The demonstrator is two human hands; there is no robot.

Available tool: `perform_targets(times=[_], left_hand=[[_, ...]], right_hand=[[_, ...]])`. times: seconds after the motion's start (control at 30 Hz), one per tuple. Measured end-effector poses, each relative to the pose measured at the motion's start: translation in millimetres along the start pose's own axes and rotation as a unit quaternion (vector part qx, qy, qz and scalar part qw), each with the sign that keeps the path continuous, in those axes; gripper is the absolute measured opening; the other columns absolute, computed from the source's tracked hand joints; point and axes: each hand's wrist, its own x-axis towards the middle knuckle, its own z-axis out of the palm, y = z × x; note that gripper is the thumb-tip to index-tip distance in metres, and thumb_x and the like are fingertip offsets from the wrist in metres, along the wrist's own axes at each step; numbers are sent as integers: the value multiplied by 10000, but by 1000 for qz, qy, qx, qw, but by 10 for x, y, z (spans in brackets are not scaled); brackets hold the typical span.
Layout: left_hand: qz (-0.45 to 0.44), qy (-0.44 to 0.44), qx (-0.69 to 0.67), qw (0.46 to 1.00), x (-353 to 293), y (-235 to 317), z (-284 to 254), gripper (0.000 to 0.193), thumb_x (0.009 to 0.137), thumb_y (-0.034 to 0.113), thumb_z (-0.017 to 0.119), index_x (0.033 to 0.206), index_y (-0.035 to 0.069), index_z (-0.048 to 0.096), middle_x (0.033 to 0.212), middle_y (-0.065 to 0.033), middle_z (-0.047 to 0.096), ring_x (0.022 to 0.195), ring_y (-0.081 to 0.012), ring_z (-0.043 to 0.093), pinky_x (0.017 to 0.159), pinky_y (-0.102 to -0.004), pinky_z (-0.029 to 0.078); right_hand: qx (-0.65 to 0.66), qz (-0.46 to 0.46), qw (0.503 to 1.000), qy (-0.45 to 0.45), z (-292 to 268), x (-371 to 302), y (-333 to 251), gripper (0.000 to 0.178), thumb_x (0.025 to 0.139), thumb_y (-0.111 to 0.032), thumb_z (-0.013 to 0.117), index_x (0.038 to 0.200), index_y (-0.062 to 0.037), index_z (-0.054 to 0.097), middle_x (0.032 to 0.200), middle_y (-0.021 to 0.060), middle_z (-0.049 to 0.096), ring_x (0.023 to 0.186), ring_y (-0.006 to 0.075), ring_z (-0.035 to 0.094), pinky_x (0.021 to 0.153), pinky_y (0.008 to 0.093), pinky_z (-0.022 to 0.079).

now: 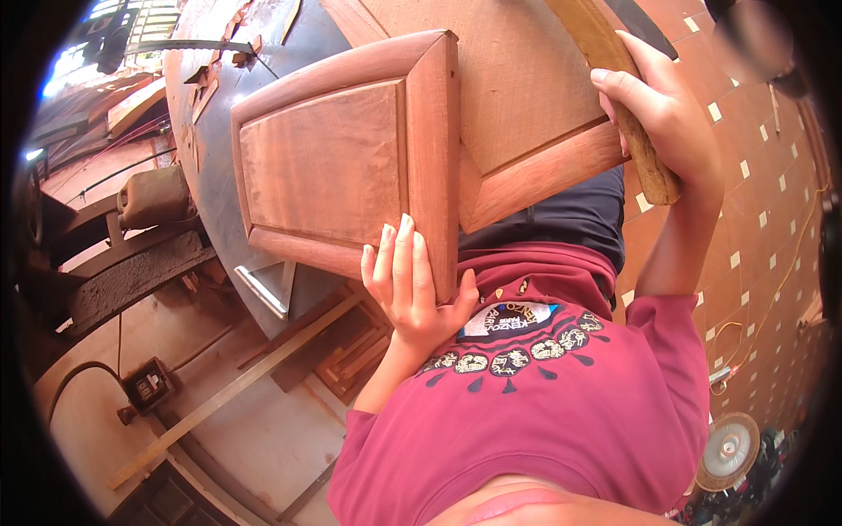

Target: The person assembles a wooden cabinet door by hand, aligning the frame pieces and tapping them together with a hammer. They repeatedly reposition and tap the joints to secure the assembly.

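The left hand (408, 282) lies over the lower right corner of a small framed panel (323, 162), its fingers extended side by side across the reddish wood and its thumb spread against the outer edge; whether it pinches the panel firmly cannot be told. The panel has a rounded, smooth border with a diagonal seam at its upper right corner, and a stepped groove runs around a flat inner field of streaky, browner grain. Its visible side edge is thick and straight.

The small panel overlaps a larger framed panel (535, 74), whose broad field is paler and tan, bordered by a pinkish-red rail with a dark groove along it. Above this larger piece, the right hand (662, 110) wraps around a yellow-brown wooden bar (651, 167), fingers curled and thumb laid along it. The bar is long and narrow, mottled on its surface, with a blunt, rounded lower end; its far end runs out of view.

To the left, a dark, dully shining tabletop (303, 57) carries splintered reddish wood scraps (205, 95). Terracotta-coloured floor tiles (754, 228) with small pale inset squares spread to the right.
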Motion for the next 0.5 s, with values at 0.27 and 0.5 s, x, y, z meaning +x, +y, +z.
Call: perform_targets(times=[0.27, 0.5], left_hand=[[15, 146, -141, 979, -353, -104, -92, 424, 1046, 313, 458, 870, 3, 687, 1034, -218, 710, 1027, -371, 651, 939, -514, 514], [-380, -19, -558, 738, -684, -150, -281, 492, 1052, 394, 439, 1033, -61, 627, 891, -212, 670, 753, -281, 637, 736, -411, 550]], right_hand=[[-40, -21, 998, 32, 53, 15, 32, 344, 986, -288, 594, 1170, 3, 586, 651, -10, 526, 475, 62, 484, 457, 237, 391], [-64, -23, 997, -33, -11, 86, -8, 311, 1007, -327, 590, 1074, -23, 578, 672, 1, 550, 497, 81, 539, 477, 241, 444]])
